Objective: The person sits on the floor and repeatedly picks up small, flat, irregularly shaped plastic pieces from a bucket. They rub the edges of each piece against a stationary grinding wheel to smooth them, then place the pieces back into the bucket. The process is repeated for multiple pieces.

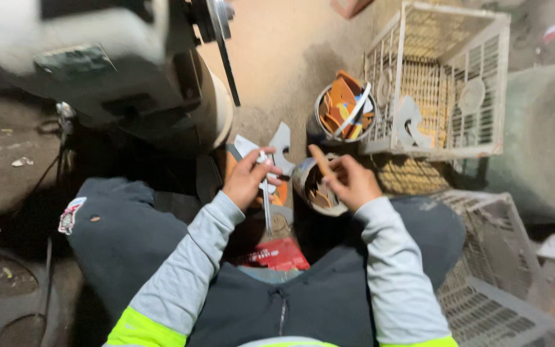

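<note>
Crate (441, 77), white, slatted and tipped on its side, holds only 1 or 2 pale flat cut-outs, so by my judgement little is sorted and much remains; 2 cans beside it are fuller. Far can (345, 112) brims with orange pieces, near can (313, 186) sits by the knee. Left hand (246, 180) grips a thin metal blade (267, 205) and pale part; right hand (353, 182) pinches 1 orange stick (320, 160) over the near can.
</note>
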